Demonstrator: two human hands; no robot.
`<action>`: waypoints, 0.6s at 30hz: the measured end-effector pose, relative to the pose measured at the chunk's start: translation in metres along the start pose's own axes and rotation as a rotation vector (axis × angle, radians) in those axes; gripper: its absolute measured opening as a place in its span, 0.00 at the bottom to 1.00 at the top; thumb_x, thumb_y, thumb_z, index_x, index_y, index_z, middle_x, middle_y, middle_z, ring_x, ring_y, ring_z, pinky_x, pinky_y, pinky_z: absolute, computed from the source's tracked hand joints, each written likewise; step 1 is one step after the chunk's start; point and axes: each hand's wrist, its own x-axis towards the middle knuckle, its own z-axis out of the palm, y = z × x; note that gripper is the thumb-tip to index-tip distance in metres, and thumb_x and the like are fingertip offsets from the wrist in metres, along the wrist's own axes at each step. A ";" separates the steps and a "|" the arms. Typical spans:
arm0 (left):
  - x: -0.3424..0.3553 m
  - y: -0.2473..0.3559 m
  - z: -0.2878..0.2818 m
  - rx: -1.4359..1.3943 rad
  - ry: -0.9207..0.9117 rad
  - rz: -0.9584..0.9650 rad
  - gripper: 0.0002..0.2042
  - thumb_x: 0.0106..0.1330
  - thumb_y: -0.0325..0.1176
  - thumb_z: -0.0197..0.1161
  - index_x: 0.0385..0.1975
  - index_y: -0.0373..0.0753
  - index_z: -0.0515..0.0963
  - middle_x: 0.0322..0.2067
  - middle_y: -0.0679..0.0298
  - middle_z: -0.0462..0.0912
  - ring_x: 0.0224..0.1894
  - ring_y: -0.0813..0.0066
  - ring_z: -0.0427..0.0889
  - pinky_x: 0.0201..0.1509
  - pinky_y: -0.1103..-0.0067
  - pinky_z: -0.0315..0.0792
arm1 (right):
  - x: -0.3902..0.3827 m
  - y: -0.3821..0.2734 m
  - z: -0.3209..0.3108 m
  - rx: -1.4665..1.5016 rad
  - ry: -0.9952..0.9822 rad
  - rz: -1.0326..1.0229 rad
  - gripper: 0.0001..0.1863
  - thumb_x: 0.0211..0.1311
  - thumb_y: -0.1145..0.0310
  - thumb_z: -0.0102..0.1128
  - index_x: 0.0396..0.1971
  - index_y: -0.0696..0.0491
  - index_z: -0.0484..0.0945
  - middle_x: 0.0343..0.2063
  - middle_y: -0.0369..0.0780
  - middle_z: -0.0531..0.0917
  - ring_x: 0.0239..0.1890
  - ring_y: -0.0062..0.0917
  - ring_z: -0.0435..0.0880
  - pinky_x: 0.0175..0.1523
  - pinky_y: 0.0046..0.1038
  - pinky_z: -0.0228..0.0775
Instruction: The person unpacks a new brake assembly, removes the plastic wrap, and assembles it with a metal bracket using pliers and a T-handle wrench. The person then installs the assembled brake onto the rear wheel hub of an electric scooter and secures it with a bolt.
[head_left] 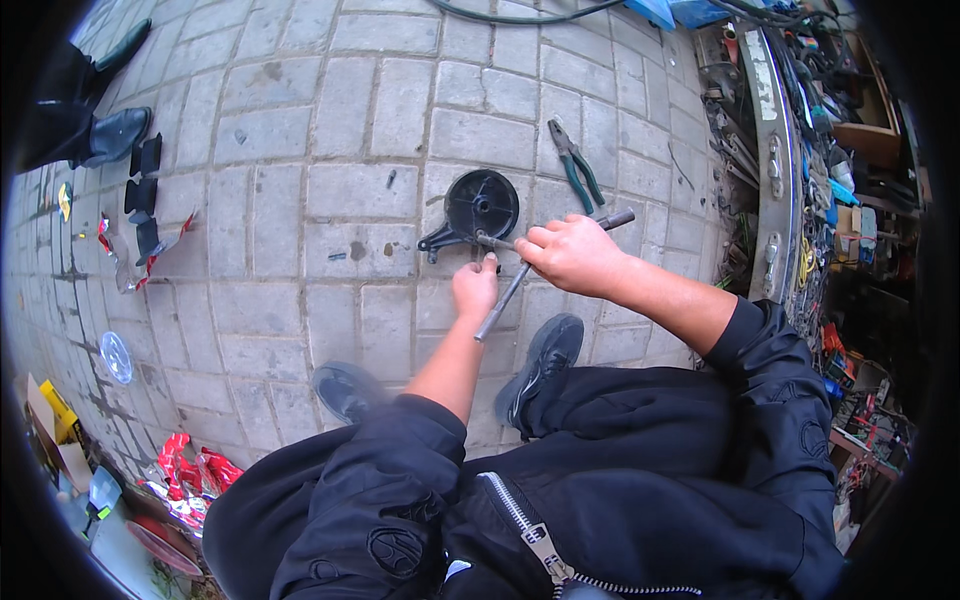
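A round black drum brake plate (482, 204) lies on the paving in front of me, its short arm pointing left. My right hand (570, 256) is closed around the middle of a three-way socket wrench (503, 303). One leg of the wrench meets the near edge of the plate; the other two stick out to the upper right and lower left. At the plate's near edge, my left hand (475, 288) is closed with its thumb up, gripping a small part there that the fingers mostly hide. Pliers (575, 165) with green handles lie just beyond my right hand.
Tools and parts crowd a metal-edged box (770, 170) on the right. Another person's shoes (118, 135) are at the far left, near black pieces (145, 195) and a torn red wrapper (125, 270). A clear plastic lid (116, 357) and red packaging (190, 470) lie lower left.
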 end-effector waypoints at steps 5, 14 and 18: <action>-0.001 0.002 -0.002 -0.008 0.005 0.015 0.23 0.62 0.51 0.61 0.26 0.30 0.82 0.26 0.46 0.83 0.33 0.52 0.83 0.41 0.65 0.73 | 0.003 -0.005 -0.003 -0.077 -0.045 -0.044 0.16 0.49 0.67 0.58 0.41 0.50 0.79 0.26 0.31 0.76 0.30 0.23 0.80 0.33 0.28 0.66; 0.008 -0.012 0.005 -0.089 -0.010 -0.002 0.23 0.62 0.50 0.62 0.23 0.31 0.81 0.24 0.48 0.82 0.30 0.55 0.82 0.40 0.65 0.72 | 0.026 -0.006 -0.020 -0.110 -0.056 -0.169 0.10 0.46 0.66 0.59 0.32 0.48 0.82 0.27 0.31 0.75 0.35 0.22 0.74 0.40 0.28 0.60; 0.015 -0.019 0.009 -0.070 -0.008 -0.003 0.23 0.62 0.50 0.62 0.22 0.32 0.81 0.24 0.48 0.82 0.30 0.55 0.82 0.40 0.65 0.72 | 0.042 -0.009 -0.025 0.229 -0.188 0.292 0.08 0.56 0.65 0.58 0.23 0.50 0.84 0.26 0.38 0.83 0.33 0.35 0.83 0.40 0.40 0.71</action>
